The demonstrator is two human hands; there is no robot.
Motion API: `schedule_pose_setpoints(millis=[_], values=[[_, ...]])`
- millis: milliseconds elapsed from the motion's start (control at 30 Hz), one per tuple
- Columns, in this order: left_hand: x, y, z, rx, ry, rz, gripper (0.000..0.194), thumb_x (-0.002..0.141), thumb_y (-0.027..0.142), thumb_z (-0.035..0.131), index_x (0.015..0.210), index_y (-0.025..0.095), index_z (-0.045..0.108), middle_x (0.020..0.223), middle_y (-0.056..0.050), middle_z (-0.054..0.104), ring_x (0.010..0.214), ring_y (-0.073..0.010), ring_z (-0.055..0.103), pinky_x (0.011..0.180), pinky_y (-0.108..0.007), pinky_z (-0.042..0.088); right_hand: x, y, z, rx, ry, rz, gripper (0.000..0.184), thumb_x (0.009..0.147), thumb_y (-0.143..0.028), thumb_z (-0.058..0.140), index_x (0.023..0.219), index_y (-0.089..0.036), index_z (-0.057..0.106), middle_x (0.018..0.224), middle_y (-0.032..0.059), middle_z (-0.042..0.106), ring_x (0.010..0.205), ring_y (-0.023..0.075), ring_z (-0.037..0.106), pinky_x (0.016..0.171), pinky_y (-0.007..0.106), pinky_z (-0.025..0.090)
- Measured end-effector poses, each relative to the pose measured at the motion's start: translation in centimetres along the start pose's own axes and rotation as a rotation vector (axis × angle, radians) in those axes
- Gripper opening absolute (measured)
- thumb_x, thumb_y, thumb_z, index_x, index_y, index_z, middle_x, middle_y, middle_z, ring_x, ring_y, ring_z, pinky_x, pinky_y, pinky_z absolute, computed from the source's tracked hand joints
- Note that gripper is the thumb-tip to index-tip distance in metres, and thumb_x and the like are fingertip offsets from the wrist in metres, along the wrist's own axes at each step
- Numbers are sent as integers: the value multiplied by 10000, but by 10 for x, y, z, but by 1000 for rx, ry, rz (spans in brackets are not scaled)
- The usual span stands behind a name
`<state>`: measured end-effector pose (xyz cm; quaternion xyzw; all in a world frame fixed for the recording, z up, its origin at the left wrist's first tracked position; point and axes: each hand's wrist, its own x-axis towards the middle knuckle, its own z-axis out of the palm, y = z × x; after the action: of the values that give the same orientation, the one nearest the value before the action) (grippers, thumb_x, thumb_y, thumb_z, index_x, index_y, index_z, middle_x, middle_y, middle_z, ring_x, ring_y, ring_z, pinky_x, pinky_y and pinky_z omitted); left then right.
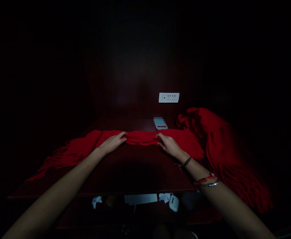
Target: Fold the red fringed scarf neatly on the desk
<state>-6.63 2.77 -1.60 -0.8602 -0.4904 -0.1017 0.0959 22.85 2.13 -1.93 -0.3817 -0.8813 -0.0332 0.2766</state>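
A red fringed scarf (pixel 142 137) lies stretched from left to right across a dark wooden surface, its tassels spread out at the left end. My left hand (pixel 113 142) pinches its near edge left of the middle, a ring on one finger. Right of the middle, my right hand (pixel 169 144) has its fingers closed on the same strip. Between the hands the cloth is narrow and slightly gathered. A bulkier red fringed cloth (pixel 216 136) is heaped at the right, its tassels hanging towards me; whether it joins the scarf cannot be made out.
Behind the scarf lies a phone (pixel 160 123) with a lit screen. A white socket panel (pixel 169 97) is on the dark back wall. Below the front edge (pixel 105 193) are a white earbud case (pixel 174 203), crumpled tissue (pixel 97 201) and a paper sheet (pixel 141 199). The surroundings are very dark.
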Motion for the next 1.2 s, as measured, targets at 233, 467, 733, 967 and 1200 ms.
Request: schedule_pose_setpoints(millis=[233,467,733,967,1200], values=[[-6,-2,-5,51,48,91,236,819,277,279,911,242,494,1163,-13,377,842,-137,510,745,-249,386,1,7,2,-49,-1,132,143,794,-223,367,902,-191,456,759,36,583,663,123,529,554,184,312],[-19,-4,-9,149,106,214,264,810,209,271,948,216,496,987,-60,468,757,-140,521,649,-241,418,1,16,3,-42,-37,148,167,814,-256,342,772,-172,480,697,42,567,611,104,504,541,176,300],[-33,-17,-22,-106,47,31,289,837,335,245,1011,192,428,870,-32,560,753,-141,539,682,-259,415,3,15,6,56,-20,66,142,795,-200,374,774,-157,508,742,51,559,671,107,496,607,188,329],[-16,-3,-37,-152,-10,182,271,825,270,274,941,164,494,963,-56,520,877,-137,481,785,-266,363,3,12,3,134,-6,7,140,785,-191,392,825,-162,524,761,38,573,683,109,506,625,193,344],[-23,-15,-41,-212,-7,48,243,825,248,238,896,212,468,826,-23,562,726,-120,522,666,-234,391,3,9,0,142,4,-16,151,793,-216,390,796,-145,523,743,44,566,674,109,497,623,194,349]])
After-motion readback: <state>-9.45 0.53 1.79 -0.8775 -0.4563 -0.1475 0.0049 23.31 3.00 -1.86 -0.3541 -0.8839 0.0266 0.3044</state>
